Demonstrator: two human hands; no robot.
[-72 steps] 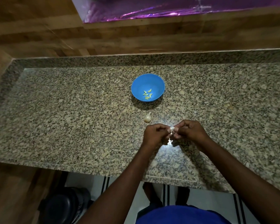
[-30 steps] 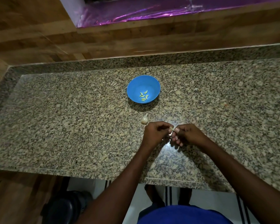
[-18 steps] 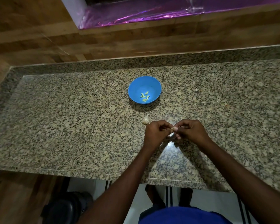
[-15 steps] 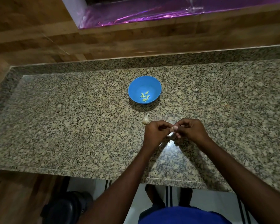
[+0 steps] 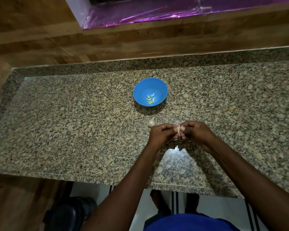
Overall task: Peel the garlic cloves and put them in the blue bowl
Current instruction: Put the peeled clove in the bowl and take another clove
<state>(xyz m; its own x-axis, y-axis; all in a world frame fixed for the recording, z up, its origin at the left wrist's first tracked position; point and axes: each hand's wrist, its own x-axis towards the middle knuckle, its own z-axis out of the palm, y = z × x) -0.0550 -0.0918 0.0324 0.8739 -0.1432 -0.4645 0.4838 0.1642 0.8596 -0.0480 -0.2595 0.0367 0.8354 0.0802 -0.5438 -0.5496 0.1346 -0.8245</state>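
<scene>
The clove (image 5: 178, 130) is mostly hidden between the left hand (image 5: 162, 133) and right hand (image 5: 196, 132), at frame centre; how much skin remains cannot be told. The surface (image 5: 73, 122) is cut off at the right edge.

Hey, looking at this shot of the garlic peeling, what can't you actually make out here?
- Head view: the small garlic clove, mostly hidden by the curled fingers of the left hand and right hand; how much skin remains is unclear.
- Peeled cloves in the round blue plastic bowl: too small to count surely.
- Pale garlic bulb piece: too small for detail.
</scene>
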